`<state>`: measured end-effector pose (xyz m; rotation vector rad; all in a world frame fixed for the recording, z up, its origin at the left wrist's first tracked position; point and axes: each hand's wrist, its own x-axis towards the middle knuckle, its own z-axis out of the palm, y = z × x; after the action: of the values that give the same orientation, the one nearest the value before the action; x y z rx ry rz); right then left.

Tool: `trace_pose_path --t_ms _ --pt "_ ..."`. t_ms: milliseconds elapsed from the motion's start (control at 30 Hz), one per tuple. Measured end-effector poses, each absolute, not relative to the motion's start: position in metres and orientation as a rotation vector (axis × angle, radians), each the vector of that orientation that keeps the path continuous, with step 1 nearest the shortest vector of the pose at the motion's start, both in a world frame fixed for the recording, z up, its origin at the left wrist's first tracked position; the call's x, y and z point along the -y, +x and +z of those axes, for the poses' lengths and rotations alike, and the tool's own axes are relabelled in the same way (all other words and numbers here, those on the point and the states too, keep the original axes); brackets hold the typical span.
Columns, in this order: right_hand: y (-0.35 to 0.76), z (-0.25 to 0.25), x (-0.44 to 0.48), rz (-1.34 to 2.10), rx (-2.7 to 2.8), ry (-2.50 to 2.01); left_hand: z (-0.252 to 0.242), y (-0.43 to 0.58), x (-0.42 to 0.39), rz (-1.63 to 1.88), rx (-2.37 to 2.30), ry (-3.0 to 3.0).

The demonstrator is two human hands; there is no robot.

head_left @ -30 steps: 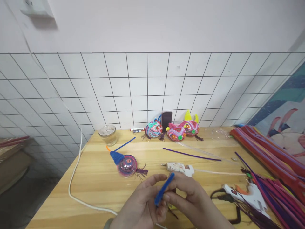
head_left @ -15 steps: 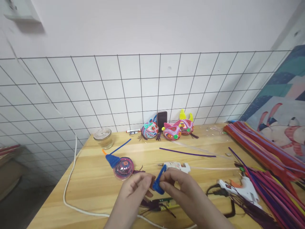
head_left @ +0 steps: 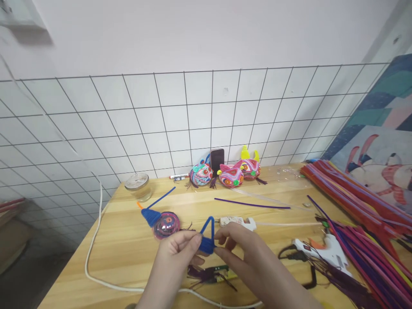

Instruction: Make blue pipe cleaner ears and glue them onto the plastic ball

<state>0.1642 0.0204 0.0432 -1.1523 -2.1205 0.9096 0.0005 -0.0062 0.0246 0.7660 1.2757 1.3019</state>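
Both hands pinch a blue pipe cleaner (head_left: 207, 235) bent into a small triangle, held just above the wooden table (head_left: 128, 249). My left hand (head_left: 175, 257) grips its lower left corner with thumb and fingers closed. My right hand (head_left: 247, 253) pinches the lower right corner. Just behind the hands lies a pink ball wrapped in pipe cleaner with a blue cone (head_left: 161, 222) on it. A dark purple tuft and a green strip (head_left: 209, 274) lie under the hands.
A white glue gun (head_left: 236, 222) lies behind my right hand, a second glue gun (head_left: 322, 253) with a black cord to the right. Bundles of pipe cleaners (head_left: 360, 214) fill the right side. Three decorated balls (head_left: 230, 174), a phone (head_left: 217, 159) and a glass jar (head_left: 137, 186) stand by the wall. A white cable (head_left: 93, 257) runs along the left edge.
The blue pipe cleaner, a straight folded strip before, now stands spread into a triangle. The view has shifted slightly left and down.
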Motion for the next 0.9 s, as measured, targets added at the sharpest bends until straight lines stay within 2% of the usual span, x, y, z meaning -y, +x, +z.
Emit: trace_pose_path --t_ms 133,333,900 --pt "0.1642 0.0446 -0.0221 0.99 2.114 -1.272 0.0255 0.0006 0.0052 1.304 -1.261 0.751" --pt "0.1616 0.0428 -0.0245 1.035 2.108 -1.129 0.0246 -0.0008 0.0059 1.253 -1.237 0.799" --pt "0.1564 0.0373 -0.024 1.152 2.137 -1.195 0.0226 -0.0037 0.007 1.095 -1.27 0.96"
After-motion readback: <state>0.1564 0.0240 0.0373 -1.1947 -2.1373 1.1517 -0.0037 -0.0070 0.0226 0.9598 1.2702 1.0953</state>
